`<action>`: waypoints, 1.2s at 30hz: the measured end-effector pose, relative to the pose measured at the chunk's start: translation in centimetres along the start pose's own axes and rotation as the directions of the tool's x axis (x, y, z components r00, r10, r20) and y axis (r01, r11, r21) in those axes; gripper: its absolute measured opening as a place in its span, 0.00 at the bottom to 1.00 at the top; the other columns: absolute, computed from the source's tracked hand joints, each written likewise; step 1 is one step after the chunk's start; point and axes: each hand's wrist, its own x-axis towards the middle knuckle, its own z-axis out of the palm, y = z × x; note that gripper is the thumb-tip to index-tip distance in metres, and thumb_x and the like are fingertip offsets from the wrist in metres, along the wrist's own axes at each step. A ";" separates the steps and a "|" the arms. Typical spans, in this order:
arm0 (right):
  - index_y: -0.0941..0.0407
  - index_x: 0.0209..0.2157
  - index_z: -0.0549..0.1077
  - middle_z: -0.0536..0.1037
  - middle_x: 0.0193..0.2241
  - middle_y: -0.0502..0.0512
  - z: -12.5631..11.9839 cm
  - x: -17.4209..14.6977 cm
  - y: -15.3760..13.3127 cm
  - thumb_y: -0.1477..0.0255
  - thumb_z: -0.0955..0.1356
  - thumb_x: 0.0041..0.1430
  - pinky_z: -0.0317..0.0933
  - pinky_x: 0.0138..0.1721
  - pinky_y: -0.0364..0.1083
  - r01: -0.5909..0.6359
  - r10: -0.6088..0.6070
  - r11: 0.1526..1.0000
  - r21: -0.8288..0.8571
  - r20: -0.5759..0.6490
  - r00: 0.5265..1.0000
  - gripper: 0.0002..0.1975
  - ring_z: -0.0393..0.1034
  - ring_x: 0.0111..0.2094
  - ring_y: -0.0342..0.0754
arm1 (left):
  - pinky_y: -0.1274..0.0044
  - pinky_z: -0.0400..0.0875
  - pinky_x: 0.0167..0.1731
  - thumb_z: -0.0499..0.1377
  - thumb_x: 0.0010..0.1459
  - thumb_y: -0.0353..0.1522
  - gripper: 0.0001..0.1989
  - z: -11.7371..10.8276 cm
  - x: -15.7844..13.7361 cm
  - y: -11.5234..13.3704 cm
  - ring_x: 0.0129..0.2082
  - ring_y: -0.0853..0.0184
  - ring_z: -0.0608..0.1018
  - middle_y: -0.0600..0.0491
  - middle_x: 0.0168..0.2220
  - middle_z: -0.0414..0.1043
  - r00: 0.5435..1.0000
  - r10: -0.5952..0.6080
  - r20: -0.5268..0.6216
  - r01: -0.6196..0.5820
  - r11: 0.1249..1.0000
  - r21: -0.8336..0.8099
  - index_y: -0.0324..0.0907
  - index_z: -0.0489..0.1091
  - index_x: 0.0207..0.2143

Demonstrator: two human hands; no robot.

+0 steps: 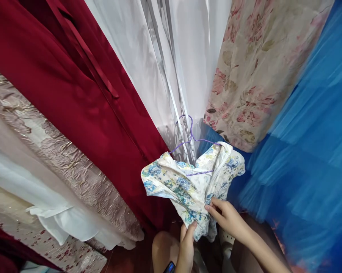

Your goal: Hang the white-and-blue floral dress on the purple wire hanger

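A white garment with blue and yellow flowers (185, 185), short-sleeved with a crossed V-neck, hangs on a thin purple hanger (192, 138). The hanger's hook is up by some pale metal bars; whether it rests on them I cannot tell. My left hand (187, 239) pinches the garment's lower edge between thumb and fingers. Higher up on the right, my right hand (220, 212) grips the cloth near the waist, thumb and fingertips closed on it. The lower part of the garment droops between and behind my hands.
Long dresses hang all round: a dark red one (88, 106) on the left, a white one (193, 57) behind the metal bars (171, 83), a pink-flowered one (245, 87) and a blue tulle one (307, 151) on the right. My knee (162, 250) shows below.
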 end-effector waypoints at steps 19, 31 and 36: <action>0.54 0.20 0.55 0.52 0.17 0.41 0.7 -2.2 -1.7 0.52 0.66 0.60 0.39 0.23 0.43 -0.101 0.073 0.845 0.525 0.073 0.995 0.25 0.44 0.21 0.39 | 0.71 0.71 0.42 0.55 0.59 0.21 0.16 5.0 -0.9 4.7 0.40 0.63 0.74 0.49 0.37 0.69 0.399 0.640 0.656 -0.851 -0.008 0.525 0.47 0.74 0.44; 0.56 0.29 0.69 0.70 0.24 0.48 -0.8 -2.0 0.5 0.69 0.68 0.57 0.55 0.29 0.44 0.016 -0.015 1.000 0.017 -0.074 0.997 0.06 0.62 0.27 0.46 | 0.71 0.71 0.40 0.57 0.60 0.24 0.08 6.0 -0.7 4.6 0.37 0.63 0.75 0.50 0.33 0.73 0.397 0.575 0.716 -0.896 0.073 0.438 0.43 0.73 0.39; 0.57 0.26 0.71 0.73 0.23 0.52 1.1 -1.7 0.3 0.65 0.65 0.61 0.59 0.31 0.45 0.064 -0.055 0.992 0.109 -0.085 0.995 0.12 0.64 0.28 0.48 | 0.72 0.71 0.38 0.59 0.58 0.23 0.12 6.4 -0.8 4.6 0.35 0.64 0.75 0.50 0.32 0.74 0.342 0.632 0.696 -0.915 0.055 0.400 0.44 0.76 0.41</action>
